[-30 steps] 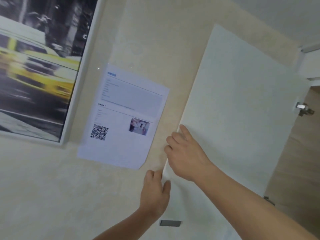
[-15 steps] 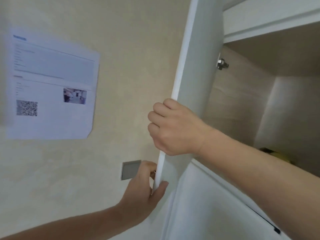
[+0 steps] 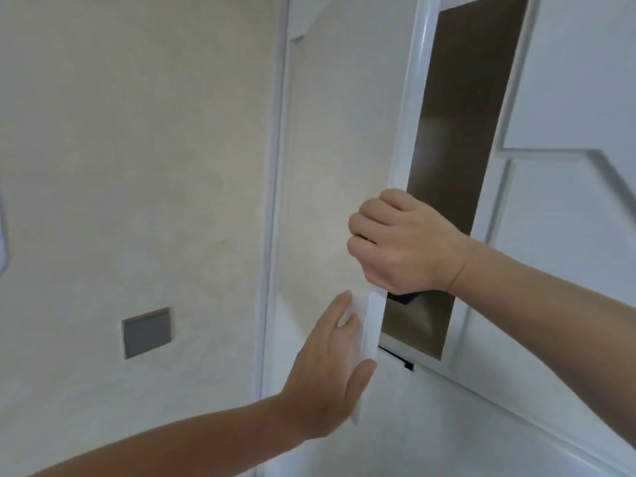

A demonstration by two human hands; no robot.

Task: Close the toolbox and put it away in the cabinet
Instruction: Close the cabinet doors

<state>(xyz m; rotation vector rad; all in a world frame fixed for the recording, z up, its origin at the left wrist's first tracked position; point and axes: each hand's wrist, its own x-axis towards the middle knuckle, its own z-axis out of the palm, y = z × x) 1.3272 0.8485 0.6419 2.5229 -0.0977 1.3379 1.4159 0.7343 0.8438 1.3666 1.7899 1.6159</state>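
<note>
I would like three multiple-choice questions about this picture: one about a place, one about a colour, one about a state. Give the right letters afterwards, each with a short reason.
1. Where on the cabinet door is the right hand?
A. On its free edge, above the left hand
B. On the hinge side
C. Not on the door

2. What colour is the square wall plate?
A. Red
B. Grey
C. Yellow

3. In what state is the cabinet door?
A. Fully shut
B. Taken off
C. Partly open, with a dark gap beside it

Answers:
1. A: the right hand's fingers curl around the door's edge, and the left hand lies flat lower on the same edge.
2. B: the plate is plain grey against the cream wall.
3. C: the cabinet's dark interior shows between the door's edge and the frame.
</note>
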